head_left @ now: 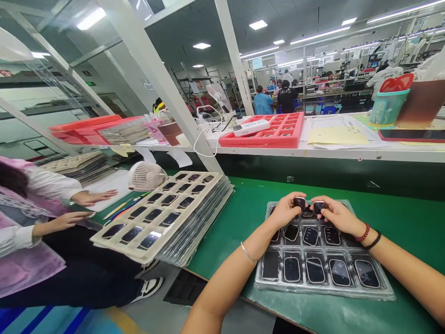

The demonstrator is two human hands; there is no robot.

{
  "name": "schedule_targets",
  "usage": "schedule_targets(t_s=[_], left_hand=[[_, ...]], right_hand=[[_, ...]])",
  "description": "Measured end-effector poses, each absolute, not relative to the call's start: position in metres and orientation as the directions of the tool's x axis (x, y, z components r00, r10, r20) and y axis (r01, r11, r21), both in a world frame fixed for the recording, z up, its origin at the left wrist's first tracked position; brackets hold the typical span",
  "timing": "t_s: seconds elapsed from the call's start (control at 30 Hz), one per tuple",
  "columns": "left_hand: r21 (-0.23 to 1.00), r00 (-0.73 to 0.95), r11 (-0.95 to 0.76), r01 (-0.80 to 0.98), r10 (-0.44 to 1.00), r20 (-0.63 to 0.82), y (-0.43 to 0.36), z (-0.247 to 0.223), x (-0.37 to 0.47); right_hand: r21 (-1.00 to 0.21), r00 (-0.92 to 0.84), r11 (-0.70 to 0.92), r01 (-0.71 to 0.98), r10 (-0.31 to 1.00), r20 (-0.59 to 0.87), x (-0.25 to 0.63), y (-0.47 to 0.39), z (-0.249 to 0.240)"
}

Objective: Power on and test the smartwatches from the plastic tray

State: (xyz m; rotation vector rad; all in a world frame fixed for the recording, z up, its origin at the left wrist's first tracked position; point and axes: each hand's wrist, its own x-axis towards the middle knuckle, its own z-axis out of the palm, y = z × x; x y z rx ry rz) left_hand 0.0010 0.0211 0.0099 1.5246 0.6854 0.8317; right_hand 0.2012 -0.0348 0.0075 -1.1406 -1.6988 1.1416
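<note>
My left hand (285, 212) pinches a dark smartwatch case (299, 202) between thumb and fingers, above the far side of a clear plastic tray (327, 291). Close beside it, my right hand (340, 216) grips a second smartwatch case (319, 207), its dark face towards me. The two cases are held slightly apart. Beneath my hands, the tray's compartments hold several more watch cases (315, 270) with black screens. A plain dark rectangular piece (270, 265) fills the near left compartment. My hands and wrists cover part of the far rows.
A tall stack of trays (205, 218) stands left on the green bench (248, 195), its top one filled with watches. Beyond it are a small white fan (146, 176) and a co-worker's hands (93, 197). The shelf above carries a red foam tray (260, 140), papers and cups (388, 109).
</note>
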Motion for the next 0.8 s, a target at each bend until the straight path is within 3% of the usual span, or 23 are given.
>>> schedule_targets(t_s=[0.17, 0.33, 0.53, 0.8], left_hand=[[0.987, 0.573, -0.155, -0.031, 0.807, 0.145, 0.023, 0.0072, 0.0007], [0.985, 0.589, -0.166, -0.041, 0.792, 0.158, 0.0241, 0.0057, 0.0002], [0.982, 0.589, -0.187, -0.036, 0.79, 0.172, 0.0255, 0.0047, 0.0006], [0.984, 0.583, -0.172, -0.045, 0.795, 0.166, 0.0226, 0.0081, 0.001]], right_hand=[[-0.944, -0.314, 0.246, 0.219, 0.934, 0.17, 0.2019, -0.0331, 0.0056], [-0.953, -0.286, 0.184, 0.24, 0.952, 0.112, 0.2019, -0.0324, 0.0058], [-0.956, -0.305, 0.232, 0.182, 0.937, 0.169, 0.2006, -0.034, 0.008], [-0.967, -0.277, 0.177, 0.184, 0.953, 0.122, 0.1994, -0.0349, 0.0114]])
